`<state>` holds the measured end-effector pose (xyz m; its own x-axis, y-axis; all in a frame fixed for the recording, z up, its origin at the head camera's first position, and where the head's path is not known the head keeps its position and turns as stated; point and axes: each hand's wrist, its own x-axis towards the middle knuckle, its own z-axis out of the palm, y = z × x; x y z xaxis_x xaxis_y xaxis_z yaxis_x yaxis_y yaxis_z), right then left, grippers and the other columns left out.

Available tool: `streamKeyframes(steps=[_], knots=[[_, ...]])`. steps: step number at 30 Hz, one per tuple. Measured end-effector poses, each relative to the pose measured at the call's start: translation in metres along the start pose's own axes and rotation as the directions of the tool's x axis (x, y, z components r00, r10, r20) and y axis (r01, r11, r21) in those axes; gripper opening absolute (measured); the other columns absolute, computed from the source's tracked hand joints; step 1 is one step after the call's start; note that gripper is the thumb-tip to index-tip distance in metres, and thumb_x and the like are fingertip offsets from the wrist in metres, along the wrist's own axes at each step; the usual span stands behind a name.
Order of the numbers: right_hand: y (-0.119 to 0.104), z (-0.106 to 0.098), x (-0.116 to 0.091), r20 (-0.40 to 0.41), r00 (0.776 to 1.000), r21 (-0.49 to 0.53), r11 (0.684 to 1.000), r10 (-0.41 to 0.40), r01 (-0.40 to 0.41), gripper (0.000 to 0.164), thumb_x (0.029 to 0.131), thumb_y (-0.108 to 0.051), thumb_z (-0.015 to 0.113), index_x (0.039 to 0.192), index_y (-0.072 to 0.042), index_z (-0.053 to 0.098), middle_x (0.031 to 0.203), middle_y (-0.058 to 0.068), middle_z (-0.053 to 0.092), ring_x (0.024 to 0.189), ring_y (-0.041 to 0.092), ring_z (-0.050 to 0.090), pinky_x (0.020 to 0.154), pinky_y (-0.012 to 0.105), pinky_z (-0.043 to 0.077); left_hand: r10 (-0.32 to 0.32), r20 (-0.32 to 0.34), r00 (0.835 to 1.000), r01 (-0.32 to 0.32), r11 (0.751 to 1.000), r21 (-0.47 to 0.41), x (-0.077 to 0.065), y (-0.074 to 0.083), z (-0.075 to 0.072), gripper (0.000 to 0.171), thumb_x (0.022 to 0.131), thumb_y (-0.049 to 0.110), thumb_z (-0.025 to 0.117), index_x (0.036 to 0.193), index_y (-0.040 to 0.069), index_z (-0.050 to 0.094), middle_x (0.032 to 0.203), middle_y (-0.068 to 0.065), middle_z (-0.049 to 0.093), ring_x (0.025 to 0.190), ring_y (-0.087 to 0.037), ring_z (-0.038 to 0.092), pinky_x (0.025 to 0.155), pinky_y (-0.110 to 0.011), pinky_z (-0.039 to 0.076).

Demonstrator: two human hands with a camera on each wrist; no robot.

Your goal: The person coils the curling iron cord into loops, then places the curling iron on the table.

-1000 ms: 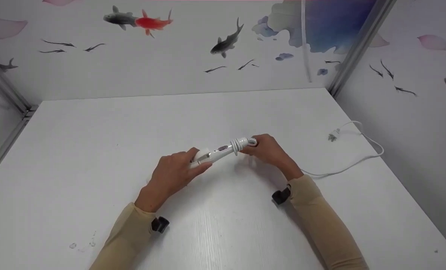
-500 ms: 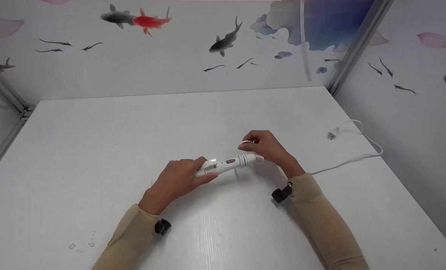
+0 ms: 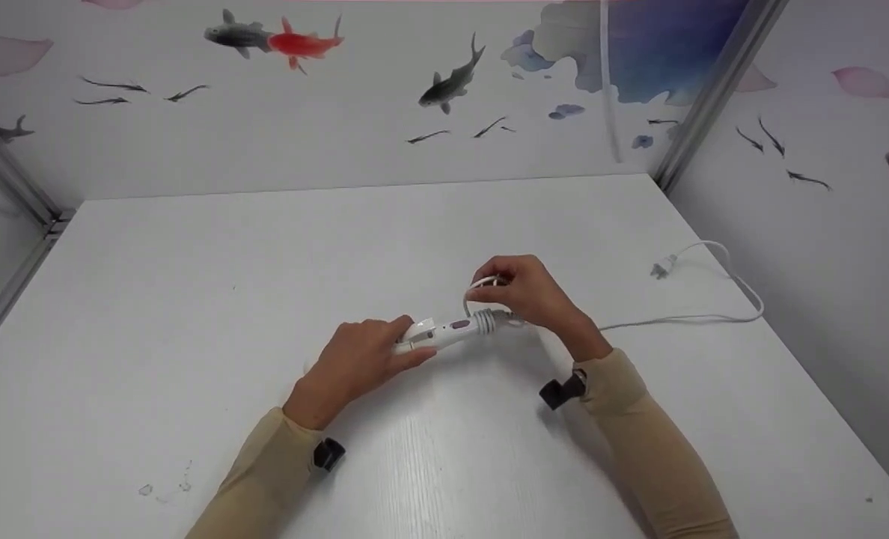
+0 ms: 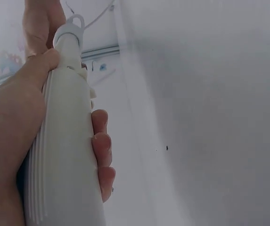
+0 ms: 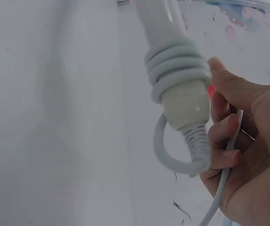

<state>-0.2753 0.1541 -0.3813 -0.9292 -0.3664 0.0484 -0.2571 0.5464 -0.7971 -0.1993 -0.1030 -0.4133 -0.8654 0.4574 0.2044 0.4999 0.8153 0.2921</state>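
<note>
My left hand [image 3: 355,355] grips a white hair iron [image 3: 448,334] round its thick body, tilted up to the right above the table. In the left wrist view its thumb and several fingertips curl round the ridged body [image 4: 71,141]. The iron's white cord [image 5: 178,68] is wound in several turns round the handle end, then loops back from the ribbed strain relief [image 5: 198,141]. Just beyond that end, my right hand [image 3: 530,292] pinches the cord, which runs through its curled fingers. From there the cord trails right across the table.
The two-prong plug [image 3: 663,267] lies at the right on the white table [image 3: 302,247], its cord curving over near the right edge. Panels printed with fish stand behind and at the right, with a metal post [image 3: 721,97] at their corner.
The handle end has dropped slightly and my left hand has shifted a little right. My right hand has moved up and left, drawing a cord loop above the handle; the trailing cord has straightened.
</note>
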Motion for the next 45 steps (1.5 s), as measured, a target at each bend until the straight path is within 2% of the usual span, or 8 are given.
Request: streamKeyframes(steps=[9, 17, 22, 25, 29, 37, 42, 45], knots=[[-0.007, -0.002, -0.004, -0.002, 0.998, 0.045, 0.997, -0.063, 0.063, 0.019, 0.095, -0.026, 0.070, 0.106, -0.013, 0.078, 0.100, 0.007, 0.072, 0.084, 0.022, 0.057, 0.076, 0.036, 0.053, -0.108, -0.031, 0.994, 0.109, 0.993, 0.043, 0.002, -0.005, -0.005, 0.043, 0.094, 0.053, 0.063, 0.102, 0.010, 0.059, 0.064, -0.001, 0.046, 0.055, -0.016, 0.040, 0.052, -0.029, 0.030], [-0.013, -0.011, -0.007, 0.039, 0.997, 0.078, 0.995, -0.062, 0.059, 0.027, 0.100, -0.031, 0.062, 0.105, -0.010, 0.078, 0.073, -0.003, 0.063, 0.063, 0.015, 0.052, 0.056, 0.023, 0.038, -0.170, -0.118, 0.978, 0.174, 0.984, 0.026, 0.003, -0.008, -0.009, 0.043, 0.093, 0.048, 0.067, 0.106, 0.008, 0.061, 0.067, -0.006, 0.055, 0.055, -0.016, 0.043, 0.051, -0.029, 0.032], [-0.012, -0.016, -0.006, 0.129, 0.989, 0.098, 0.993, -0.079, 0.067, 0.028, 0.100, -0.029, 0.061, 0.102, -0.006, 0.077, 0.076, 0.006, 0.069, 0.064, 0.013, 0.062, 0.062, 0.024, 0.050, -0.171, -0.197, 0.965, 0.180, 0.983, 0.031, 0.003, -0.009, -0.011, 0.044, 0.093, 0.049, 0.066, 0.105, 0.006, 0.061, 0.067, -0.007, 0.057, 0.054, -0.016, 0.044, 0.049, -0.028, 0.033], [-0.008, -0.017, -0.006, 0.227, 0.971, 0.095, 0.994, -0.070, 0.050, 0.029, 0.101, -0.030, 0.061, 0.102, -0.006, 0.077, 0.079, 0.010, 0.070, 0.072, 0.023, 0.070, 0.068, 0.028, 0.054, -0.164, -0.215, 0.963, 0.175, 0.984, 0.035, 0.002, -0.008, -0.012, 0.043, 0.094, 0.048, 0.066, 0.105, 0.006, 0.062, 0.066, -0.007, 0.056, 0.054, -0.015, 0.044, 0.049, -0.028, 0.032], [-0.003, -0.018, -0.006, 0.341, 0.939, 0.074, 0.997, -0.038, 0.013, 0.032, 0.101, -0.033, 0.060, 0.104, -0.007, 0.077, 0.079, 0.003, 0.072, 0.081, 0.032, 0.072, 0.070, 0.029, 0.052, -0.163, -0.221, 0.961, 0.173, 0.985, 0.025, 0.002, -0.007, -0.012, 0.043, 0.093, 0.046, 0.067, 0.106, 0.006, 0.061, 0.067, -0.007, 0.056, 0.055, -0.016, 0.044, 0.050, -0.028, 0.033], [0.009, -0.020, -0.003, 0.449, 0.894, 0.077, 0.996, 0.012, -0.052, 0.042, 0.101, -0.039, 0.058, 0.111, -0.002, 0.075, 0.085, 0.004, 0.076, 0.085, 0.022, 0.075, 0.079, 0.034, 0.056, -0.120, -0.268, 0.956, 0.140, 0.988, 0.059, 0.002, -0.005, -0.010, 0.043, 0.092, 0.047, 0.069, 0.104, 0.006, 0.061, 0.066, -0.008, 0.057, 0.053, -0.015, 0.043, 0.048, -0.028, 0.035], [0.018, -0.020, -0.003, 0.503, 0.856, 0.000, 0.991, 0.118, -0.136, 0.058, 0.100, -0.054, 0.052, 0.098, -0.002, 0.077, 0.075, 0.002, 0.074, 0.085, 0.021, 0.073, 0.092, 0.036, 0.050, -0.111, -0.277, 0.954, 0.128, 0.991, 0.041, 0.002, -0.005, -0.009, 0.043, 0.092, 0.045, 0.070, 0.103, 0.005, 0.062, 0.065, -0.008, 0.056, 0.053, -0.014, 0.042, 0.048, -0.027, 0.034], [0.022, -0.020, -0.002, 0.507, 0.836, -0.068, 0.977, 0.208, -0.201, 0.069, 0.097, -0.065, 0.048, 0.084, -0.002, 0.075, 0.064, -0.001, 0.067, 0.076, 0.019, 0.070, 0.090, 0.034, 0.046, -0.112, -0.292, 0.950, 0.123, 0.992, 0.017, 0.002, -0.006, -0.010, 0.041, 0.092, 0.044, 0.069, 0.102, 0.005, 0.061, 0.065, -0.007, 0.056, 0.053, -0.014, 0.042, 0.048, -0.026, 0.034]])
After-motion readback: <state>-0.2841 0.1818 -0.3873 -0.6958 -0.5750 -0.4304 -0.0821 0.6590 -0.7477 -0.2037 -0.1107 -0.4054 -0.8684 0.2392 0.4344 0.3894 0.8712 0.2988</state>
